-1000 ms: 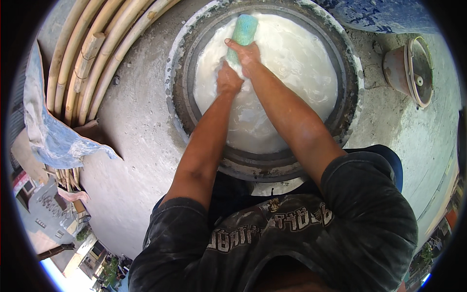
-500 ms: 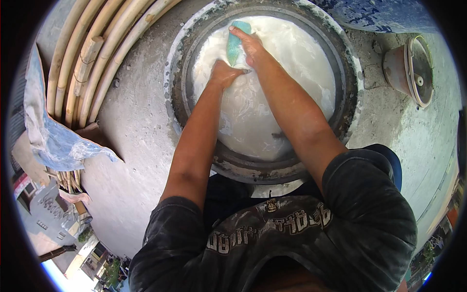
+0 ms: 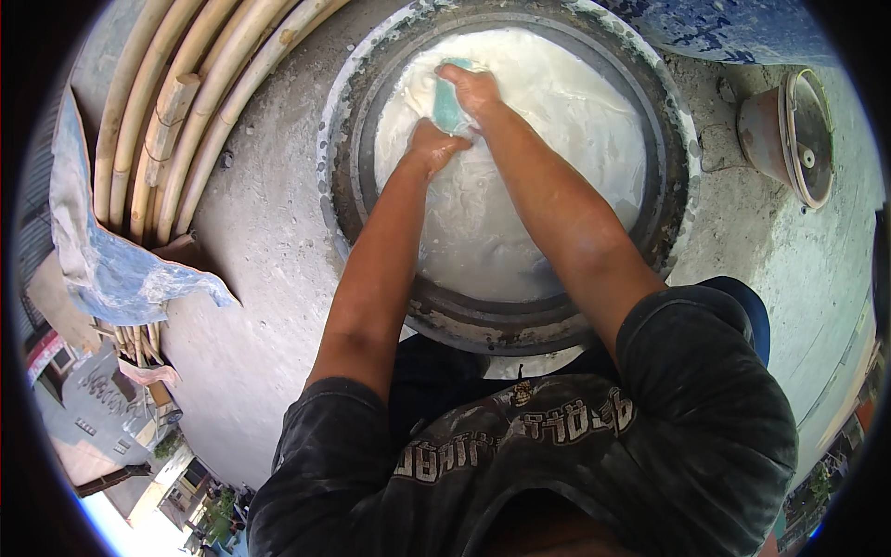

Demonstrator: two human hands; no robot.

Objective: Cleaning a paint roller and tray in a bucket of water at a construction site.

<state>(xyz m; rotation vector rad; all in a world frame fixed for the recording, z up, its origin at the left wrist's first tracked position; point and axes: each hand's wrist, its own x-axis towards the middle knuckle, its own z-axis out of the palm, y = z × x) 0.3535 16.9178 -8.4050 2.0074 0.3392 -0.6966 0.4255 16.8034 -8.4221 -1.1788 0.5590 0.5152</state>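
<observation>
A wide round tub with a dark inner wall and a worn, whitish rim stands before me, holding thick milky white liquid. Near its far left side, an oblong teal-green piece dips into the liquid; its exact kind is unclear. My right hand is closed on its right edge, thumb laid across the upper end. Beside its lower end is my left hand, thumb pointing right, with its fingers hidden by the liquid and the hand itself. Whether the left hand grips the piece cannot be seen.
Long bamboo poles lie bundled at the left, over a blue-white sheet. A dirty bucket sits tilted on the concrete floor to the right. Something large and blue borders the far right.
The teal-green piece and my right hand have come slightly nearer to me. Less of the piece shows above the liquid. My left hand has barely shifted.
</observation>
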